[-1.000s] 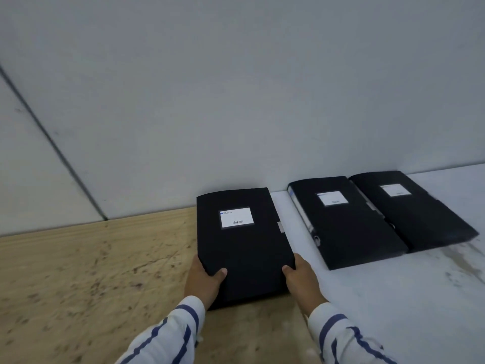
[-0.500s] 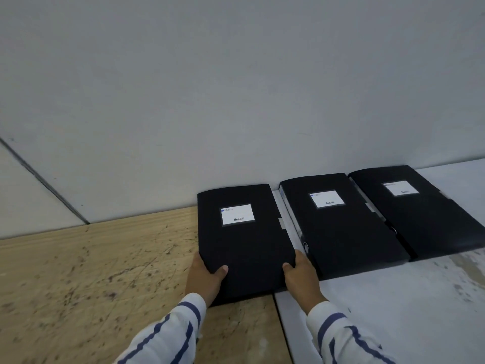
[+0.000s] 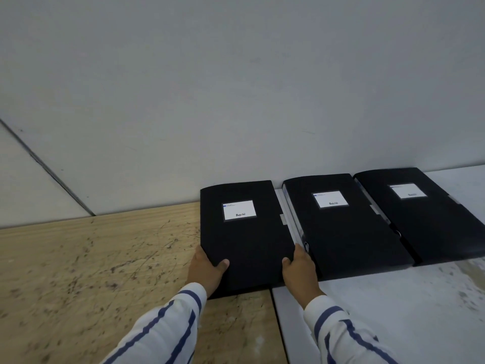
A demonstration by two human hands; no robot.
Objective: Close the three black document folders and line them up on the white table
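Note:
Three closed black document folders with white labels lie side by side against the wall. The left folder (image 3: 245,237) rests mostly on the wooden surface (image 3: 91,264), its right edge reaching the white table (image 3: 393,306). My left hand (image 3: 206,269) grips its near left corner and my right hand (image 3: 299,266) grips its near right corner, thumbs on top. The middle folder (image 3: 341,227) and the right folder (image 3: 425,216) lie flat on the white table, touching each other. The right folder's far right corner runs out of view.
A grey wall (image 3: 236,88) rises directly behind the folders. A dark seam (image 3: 273,298) separates the scratched wooden surface from the white table. The near part of the white table shows stains.
The left folder has been slid to the right in both hands, and the gap to the middle folder has narrowed. The view has shifted so the three folders look more parallel.

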